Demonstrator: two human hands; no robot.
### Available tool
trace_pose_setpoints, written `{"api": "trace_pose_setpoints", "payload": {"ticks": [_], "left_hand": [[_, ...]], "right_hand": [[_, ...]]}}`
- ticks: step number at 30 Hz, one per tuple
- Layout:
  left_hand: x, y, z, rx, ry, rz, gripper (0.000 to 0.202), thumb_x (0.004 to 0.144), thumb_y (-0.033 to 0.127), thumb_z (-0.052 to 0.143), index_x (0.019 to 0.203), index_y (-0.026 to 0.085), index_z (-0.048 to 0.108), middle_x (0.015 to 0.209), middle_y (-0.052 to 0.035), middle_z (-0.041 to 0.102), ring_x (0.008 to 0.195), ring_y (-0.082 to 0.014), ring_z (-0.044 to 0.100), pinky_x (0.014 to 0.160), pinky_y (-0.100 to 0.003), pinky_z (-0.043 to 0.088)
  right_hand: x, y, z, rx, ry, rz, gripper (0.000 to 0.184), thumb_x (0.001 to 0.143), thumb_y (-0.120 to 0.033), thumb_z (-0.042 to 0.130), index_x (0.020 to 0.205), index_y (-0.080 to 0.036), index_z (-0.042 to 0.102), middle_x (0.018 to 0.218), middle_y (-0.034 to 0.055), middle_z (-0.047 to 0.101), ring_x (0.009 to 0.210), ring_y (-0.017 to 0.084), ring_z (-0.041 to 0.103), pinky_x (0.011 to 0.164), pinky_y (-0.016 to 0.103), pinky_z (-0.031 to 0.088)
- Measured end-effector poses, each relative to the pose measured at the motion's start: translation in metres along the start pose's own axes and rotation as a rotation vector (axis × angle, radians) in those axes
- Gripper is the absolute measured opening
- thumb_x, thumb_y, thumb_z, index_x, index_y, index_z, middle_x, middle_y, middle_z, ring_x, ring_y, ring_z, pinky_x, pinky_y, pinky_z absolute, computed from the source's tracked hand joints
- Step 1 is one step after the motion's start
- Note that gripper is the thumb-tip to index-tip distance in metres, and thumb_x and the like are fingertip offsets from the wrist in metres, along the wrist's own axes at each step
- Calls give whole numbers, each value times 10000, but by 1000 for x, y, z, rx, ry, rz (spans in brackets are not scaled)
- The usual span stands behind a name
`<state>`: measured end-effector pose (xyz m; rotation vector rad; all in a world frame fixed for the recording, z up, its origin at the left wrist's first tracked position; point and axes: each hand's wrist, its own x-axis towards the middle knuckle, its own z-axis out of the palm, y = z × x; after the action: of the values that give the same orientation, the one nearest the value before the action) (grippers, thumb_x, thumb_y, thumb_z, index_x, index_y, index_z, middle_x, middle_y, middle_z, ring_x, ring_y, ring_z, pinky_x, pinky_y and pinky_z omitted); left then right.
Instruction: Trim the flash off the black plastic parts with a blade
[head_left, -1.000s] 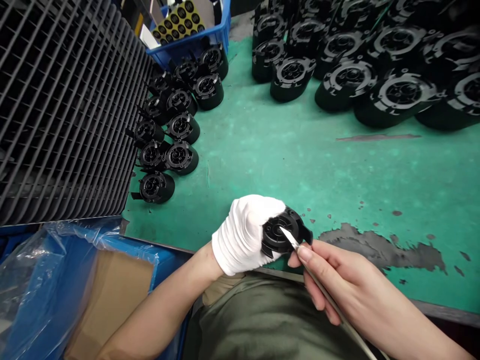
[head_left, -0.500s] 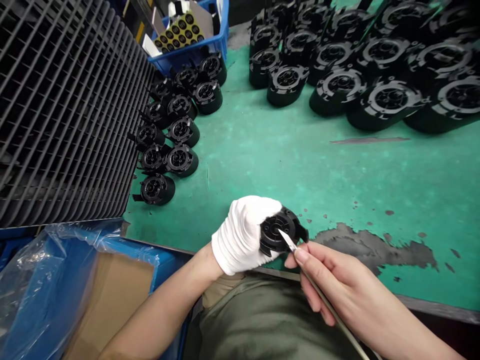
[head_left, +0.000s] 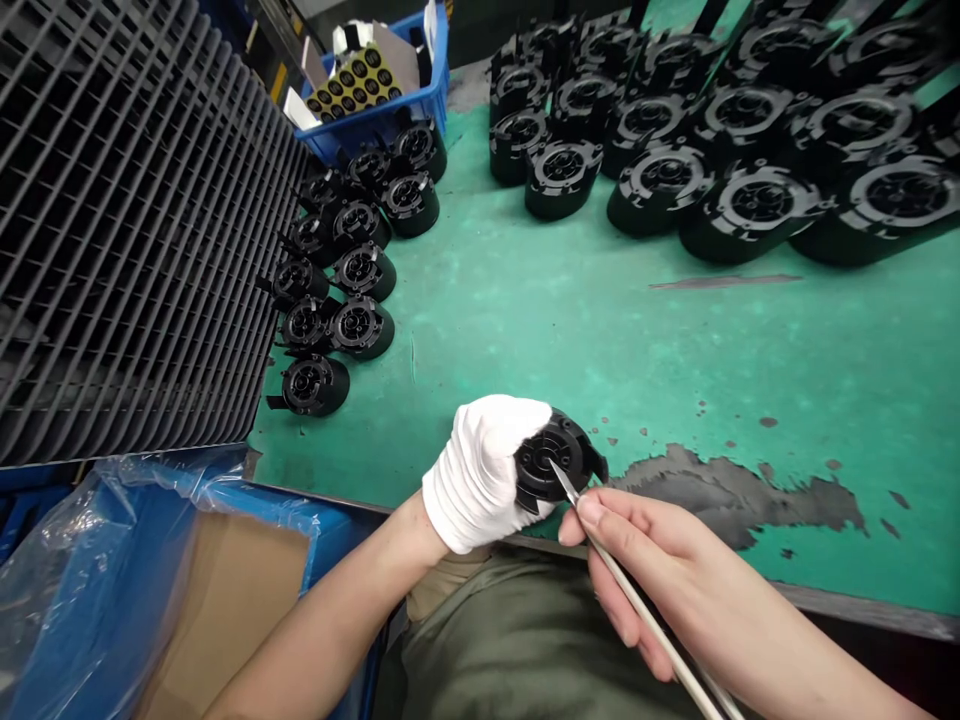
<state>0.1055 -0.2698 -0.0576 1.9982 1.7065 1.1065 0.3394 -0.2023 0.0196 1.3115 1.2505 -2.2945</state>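
Note:
My left hand (head_left: 480, 475), in a white fabric glove, is shut around a round black plastic part (head_left: 551, 462) with a ribbed hub and small tabs. The glove hides much of the part's left side. My right hand (head_left: 667, 575) is bare and pinches a slim craft knife (head_left: 649, 620). Its pointed metal blade (head_left: 566, 483) lies across the face of the part, and its tip reaches the hub. The part's underside is hidden.
Black cup-shaped parts (head_left: 360, 327) stand in groups on the green worktable (head_left: 570, 340), beside a dark slatted rack (head_left: 135, 230). A blue crate (head_left: 382, 110) stands at the back. Near my left forearm lies a blue bin (head_left: 195, 530) with plastic film and cardboard.
My hands and the black part have shifted slightly left. The knife now slants more steeply, with its blade further across the part's face. The view has also moved a little.

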Motion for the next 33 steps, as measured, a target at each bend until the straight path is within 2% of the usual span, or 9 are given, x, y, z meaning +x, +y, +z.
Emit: {"api": "trace_pose_setpoints", "payload": {"ticks": [5,8,13,15,18,22,26,30,33], "left_hand": [[-12,-2,3,117,114,15,573,1115,675,902,1491,282,722,1250,-119,911,1122,-349,927,1063,-544,811],[-17,-7,6,125,181,65,830,1116,632,915,1757,265,536,1388,-157,920,1230,-360,947,1148,-557,801],[-24,-15,11,145,149,111,1294,1107,684,949,2010,215,151,1602,-253,874,1409,-419,936,1234,-603,781],[-25,-17,8,159,97,63,1318,1099,724,968,2025,206,186,1707,-292,823,1526,-447,896,1281,-611,767],[-21,-19,2,98,-65,-13,1381,962,903,1038,1988,238,394,1816,-297,763,1667,-507,812,1380,-656,720],[-11,-26,-7,8,-175,-113,1457,812,1056,1041,1921,229,583,1745,-281,801,1641,-543,804,1420,-728,681],[-4,-35,-19,-103,-206,-92,1353,925,961,1037,1976,269,544,1756,-258,819,1659,-516,804,1441,-725,666],[-10,-41,-35,-298,-161,-145,951,1144,758,943,1932,339,613,1847,-204,798,1705,-427,814,1422,-628,708],[-18,-37,-39,-355,-62,-249,843,1198,728,887,1885,300,650,1812,-231,814,1651,-416,854,1299,-586,783]], "right_hand": [[-2,-5,9,139,-108,28,803,1051,-1033,754,1197,-244,781,591,-74,607,463,108,430,563,257,384],[-5,0,12,159,-163,19,792,1104,-1017,707,1230,-240,794,594,-68,607,462,105,420,566,261,376],[-5,9,-12,6,-1,-164,784,1116,-1048,660,1168,-282,820,630,-20,629,593,201,558,691,360,562],[-2,11,-30,-99,106,-265,758,1104,-1044,675,1098,-300,821,656,7,645,625,232,582,720,400,629],[4,8,-58,-223,270,-392,704,1109,-996,701,1037,-312,849,746,52,710,696,264,663,749,406,685],[10,-3,-88,-495,438,-519,714,1106,-1003,680,1236,-357,956,919,80,858,786,276,787,720,357,682],[16,-14,-110,-771,509,-612,767,1131,-999,630,1447,-379,953,1262,120,972,1006,331,916,798,383,726],[23,-19,-124,-849,526,-658,779,1155,-1017,594,1409,-339,881,1054,68,938,718,241,810,597,344,615],[31,-21,-128,-961,466,-810,656,1241,-913,567,1306,-334,867,1107,64,952,783,241,854,690,348,669]]}}
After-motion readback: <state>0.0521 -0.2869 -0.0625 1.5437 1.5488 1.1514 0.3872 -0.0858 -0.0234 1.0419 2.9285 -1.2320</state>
